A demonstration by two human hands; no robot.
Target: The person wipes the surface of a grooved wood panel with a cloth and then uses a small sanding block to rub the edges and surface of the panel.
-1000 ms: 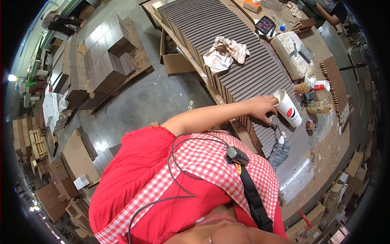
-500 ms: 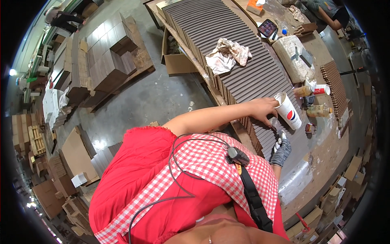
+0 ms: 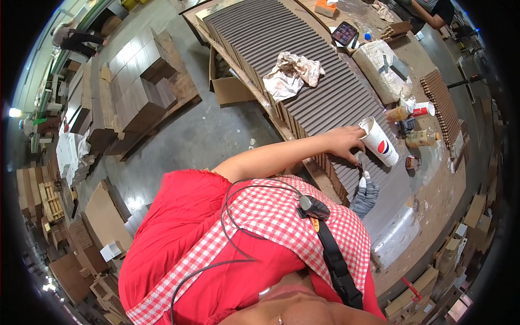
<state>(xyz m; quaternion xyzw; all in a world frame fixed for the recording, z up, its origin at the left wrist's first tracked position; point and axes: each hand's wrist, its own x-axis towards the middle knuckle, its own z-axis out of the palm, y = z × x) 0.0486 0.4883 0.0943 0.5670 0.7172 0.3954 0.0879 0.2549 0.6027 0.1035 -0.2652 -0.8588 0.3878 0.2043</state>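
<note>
My bare left hand [image 3: 346, 143] reaches across the grooved stack of boards. Its fingers are at the rim of a white paper cup [image 3: 380, 143], which leans with its mouth toward the hand. The thumb points down, away from the cup. Close below, my right hand [image 3: 365, 196], in a grey striped glove with pale fingertips, is closed around a small, thin, blade-like tool [image 3: 360, 167]. The tool's tip lies near my left thumb, and its exact kind is hard to make out. Brown-grey boards [image 3: 319, 116] lie in an overlapping row under both hands.
A stained rag [image 3: 292, 76] lies on the boards. Beyond the cup are a bottle [image 3: 421, 138], a red cup [image 3: 422, 110], a white block-shaped bundle [image 3: 382, 70] and a tablet [image 3: 344, 33]. Another person's arm [image 3: 428, 15] shows at the far right. Board stacks [image 3: 135, 103] stand on the left.
The whole view has shifted slightly, moving the table things up and left. My right hand has turned, and its wrist is now hidden behind my apron. The left hand stays at the cup.
</note>
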